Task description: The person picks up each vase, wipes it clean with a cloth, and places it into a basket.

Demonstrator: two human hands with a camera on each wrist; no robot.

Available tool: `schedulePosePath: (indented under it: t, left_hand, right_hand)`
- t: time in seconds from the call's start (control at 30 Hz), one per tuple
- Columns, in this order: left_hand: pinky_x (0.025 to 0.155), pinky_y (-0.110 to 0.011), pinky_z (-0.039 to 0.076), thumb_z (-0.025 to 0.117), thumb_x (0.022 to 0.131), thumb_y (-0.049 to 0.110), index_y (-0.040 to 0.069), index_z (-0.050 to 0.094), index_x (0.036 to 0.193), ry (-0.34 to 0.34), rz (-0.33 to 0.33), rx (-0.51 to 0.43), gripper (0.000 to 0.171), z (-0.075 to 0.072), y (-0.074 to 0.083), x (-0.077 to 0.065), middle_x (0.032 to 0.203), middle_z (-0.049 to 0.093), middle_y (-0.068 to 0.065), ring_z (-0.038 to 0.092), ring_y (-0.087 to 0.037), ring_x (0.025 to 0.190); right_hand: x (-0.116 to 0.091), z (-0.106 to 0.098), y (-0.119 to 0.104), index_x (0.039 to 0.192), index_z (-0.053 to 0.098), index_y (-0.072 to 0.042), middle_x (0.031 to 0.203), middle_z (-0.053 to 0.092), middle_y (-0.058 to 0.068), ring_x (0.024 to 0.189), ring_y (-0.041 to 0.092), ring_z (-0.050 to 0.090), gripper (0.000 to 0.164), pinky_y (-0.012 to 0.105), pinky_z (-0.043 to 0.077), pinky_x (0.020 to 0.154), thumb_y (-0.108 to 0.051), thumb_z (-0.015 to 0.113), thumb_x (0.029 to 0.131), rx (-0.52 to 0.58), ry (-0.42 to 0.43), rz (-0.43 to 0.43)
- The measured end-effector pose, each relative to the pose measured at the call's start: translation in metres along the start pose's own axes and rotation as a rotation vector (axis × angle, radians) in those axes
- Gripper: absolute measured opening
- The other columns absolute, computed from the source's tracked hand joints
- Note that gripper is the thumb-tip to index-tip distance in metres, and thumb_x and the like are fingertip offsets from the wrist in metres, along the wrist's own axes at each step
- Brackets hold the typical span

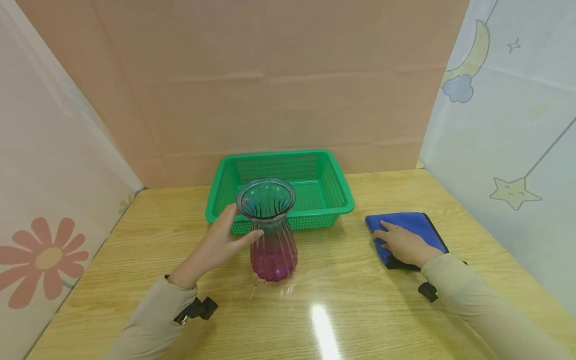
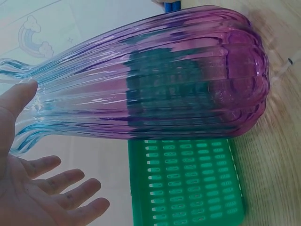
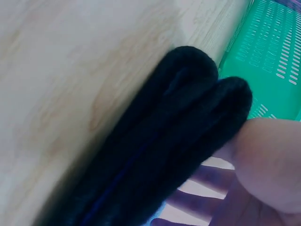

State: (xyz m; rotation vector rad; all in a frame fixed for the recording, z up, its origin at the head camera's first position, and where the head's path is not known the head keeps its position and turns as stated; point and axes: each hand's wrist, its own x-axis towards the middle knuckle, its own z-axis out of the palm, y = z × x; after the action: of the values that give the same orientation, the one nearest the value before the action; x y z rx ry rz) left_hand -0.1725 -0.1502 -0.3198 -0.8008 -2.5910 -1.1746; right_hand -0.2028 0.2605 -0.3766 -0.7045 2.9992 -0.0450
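Observation:
A ribbed glass vase (image 1: pixel 274 252), clear bluish at the flared neck and purple-pink at the base, stands upright on the table. My left hand (image 1: pixel 220 247) is at its left side, thumb across the front of the neck. In the left wrist view the vase (image 2: pixel 169 75) fills the upper part, and the left fingers (image 2: pixel 70 181) are spread out straight, apart from the glass. My right hand (image 1: pixel 400 242) lies over a folded blue cloth (image 1: pixel 416 225) with dark edging. In the right wrist view the cloth's dark folded edge (image 3: pixel 155 136) lies beside the thumb.
A green plastic basket (image 1: pixel 344 202) with slotted walls stands behind the vase, near the back wall. Printed sheets hang on both sides of the wooden table (image 1: pixel 360 310). A black wrist strap mount (image 1: pixel 204 308) sticks out from the left sleeve.

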Motion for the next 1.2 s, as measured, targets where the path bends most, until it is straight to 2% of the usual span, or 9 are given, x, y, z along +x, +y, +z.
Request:
schedulePosePath:
  t: [0.27,0.53,0.63,0.8,0.87,0.97,1.2]
  left_hand:
    - [0.106,-0.057,0.036,0.068,0.086,0.027,0.016,0.03,0.144,-0.007,-0.028,0.015,0.071,0.0015,0.0021,-0.002,0.137,0.044,-0.011,0.041,-0.029,0.129]
    - [0.108,-0.056,0.034,0.067,0.086,0.026,0.017,0.03,0.144,-0.015,-0.003,-0.018,0.069,0.0034,0.0012,0.0005,0.14,0.042,-0.01,0.038,-0.027,0.132]
    - [0.109,-0.056,0.033,0.068,0.086,0.025,0.018,0.03,0.143,-0.016,-0.002,-0.021,0.069,0.0035,0.0012,0.0008,0.141,0.042,-0.01,0.037,-0.027,0.133]
    - [0.109,-0.056,0.033,0.068,0.086,0.026,0.017,0.03,0.143,-0.017,-0.002,-0.021,0.07,0.0038,0.0014,0.0011,0.141,0.042,-0.01,0.037,-0.027,0.133]
    - [0.109,-0.055,0.033,0.069,0.085,0.026,0.017,0.03,0.143,-0.014,-0.002,-0.022,0.07,0.0039,0.0013,0.0015,0.14,0.042,-0.01,0.038,-0.027,0.133]
    - [0.11,-0.054,0.033,0.068,0.086,0.027,0.016,0.031,0.143,-0.014,0.003,-0.024,0.069,0.0042,0.001,0.0022,0.139,0.043,-0.01,0.039,-0.026,0.133]
    - [0.112,-0.051,0.031,0.068,0.086,0.029,0.021,0.031,0.143,-0.023,-0.012,-0.049,0.068,0.0039,0.0019,0.0023,0.142,0.041,-0.005,0.034,-0.022,0.137]
  right_hand:
    - [-0.0029,0.0031,0.004,0.091,0.059,-0.015,0.125,0.052,0.034,0.107,0.05,0.055,0.013,0.052,0.054,0.075,-0.005,0.064,0.086,0.051,0.089,-0.026]
    - [-0.0049,0.0074,0.0062,0.094,0.058,-0.01,0.121,0.053,0.034,0.107,0.049,0.056,0.008,0.052,0.054,0.078,-0.005,0.061,0.088,0.073,0.157,-0.02]
    - [-0.0054,0.0077,0.006,0.093,0.059,-0.009,0.118,0.057,0.029,0.101,0.044,0.06,0.007,0.047,0.055,0.076,-0.005,0.061,0.088,0.083,0.185,-0.012]
    - [-0.0065,0.0074,0.0074,0.091,0.057,-0.007,0.094,0.062,0.011,0.081,0.024,0.063,0.006,0.036,0.054,0.066,-0.003,0.06,0.088,0.111,0.242,-0.003]
    - [-0.0067,0.0068,0.0083,0.093,0.057,-0.005,0.088,0.061,0.007,0.078,0.021,0.062,0.007,0.034,0.053,0.064,-0.003,0.06,0.088,0.11,0.274,-0.003]
    - [-0.0067,0.0053,0.0091,0.094,0.056,-0.004,0.088,0.062,0.008,0.08,0.023,0.063,0.008,0.036,0.054,0.066,-0.004,0.062,0.087,0.106,0.337,-0.002]
    - [-0.0043,0.0014,0.0096,0.092,0.058,-0.003,0.084,0.064,0.01,0.077,0.026,0.065,0.016,0.039,0.055,0.063,0.0,0.069,0.08,0.069,0.543,-0.075]
